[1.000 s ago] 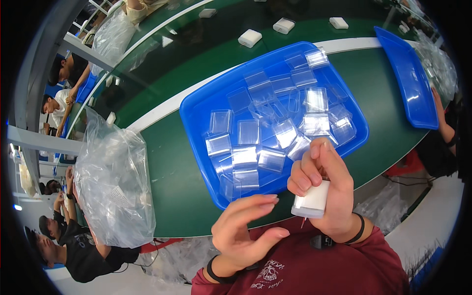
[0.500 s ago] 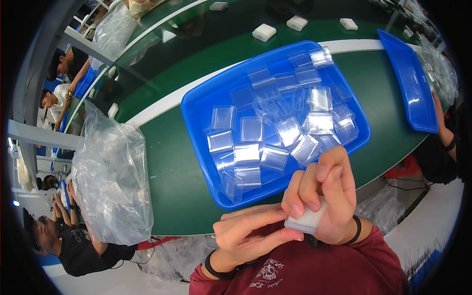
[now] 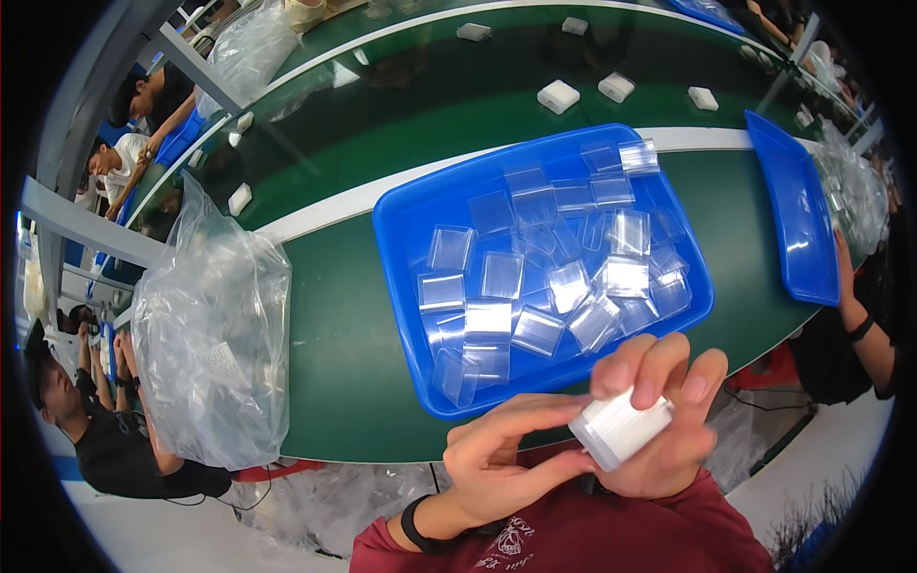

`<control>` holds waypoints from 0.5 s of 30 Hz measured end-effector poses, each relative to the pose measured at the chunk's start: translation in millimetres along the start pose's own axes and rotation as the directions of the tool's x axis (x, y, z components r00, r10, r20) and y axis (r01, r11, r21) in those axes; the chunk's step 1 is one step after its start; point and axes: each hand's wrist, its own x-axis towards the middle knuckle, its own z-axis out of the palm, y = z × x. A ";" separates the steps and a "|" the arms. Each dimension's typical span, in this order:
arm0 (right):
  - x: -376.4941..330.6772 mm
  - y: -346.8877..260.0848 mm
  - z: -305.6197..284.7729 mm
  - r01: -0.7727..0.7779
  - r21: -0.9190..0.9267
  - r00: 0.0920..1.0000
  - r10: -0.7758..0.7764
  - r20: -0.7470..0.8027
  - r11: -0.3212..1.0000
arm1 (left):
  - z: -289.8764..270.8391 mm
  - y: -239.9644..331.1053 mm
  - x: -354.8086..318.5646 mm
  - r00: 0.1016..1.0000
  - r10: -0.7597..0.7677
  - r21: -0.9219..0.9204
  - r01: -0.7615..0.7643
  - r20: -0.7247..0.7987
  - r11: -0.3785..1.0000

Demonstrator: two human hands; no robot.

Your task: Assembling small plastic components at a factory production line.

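A small white block with a clear plastic end (image 3: pixel 626 427) is held between my two hands, near my chest and just in front of the tray. My left hand (image 3: pixel 506 454) pinches its left end between thumb and fingertips. Around its right side curls my right hand (image 3: pixel 683 411), with fingertips over the top and the palm behind it. Beyond my hands lies a blue tray (image 3: pixel 385 277) holding several clear plastic sleeves (image 3: pixel 502 275), some overlapping.
A large clear plastic bag (image 3: pixel 215 344) stands left of the tray. Several white blocks (image 3: pixel 559 96) rest on the green belt (image 3: pixel 401 115) behind it. Another blue tray (image 3: pixel 798 229) lies at the right, with a person's hand (image 3: pixel 845 272) beside it. Other people sit at the left.
My right fingers have opened out from a tight curl, showing more of the white block. Both hands sit slightly lower in the picture, and the view has shifted.
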 end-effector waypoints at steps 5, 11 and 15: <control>-11.3 -4.1 -16.7 0.054 -0.030 0.990 -0.049 0.129 0.998 | 4.6 -4.7 -2.9 0.999 0.030 -0.072 -0.029 0.014 0.997; -3.9 0.7 -23.4 0.207 -0.117 0.949 -0.170 0.265 0.971 | 4.3 -7.2 1.9 0.984 0.175 0.019 -0.175 0.021 0.984; -9.6 2.3 -38.9 0.230 -0.223 0.954 -0.174 0.245 0.947 | 2.8 -4.3 -0.6 0.987 0.156 -0.031 -0.157 -0.033 0.987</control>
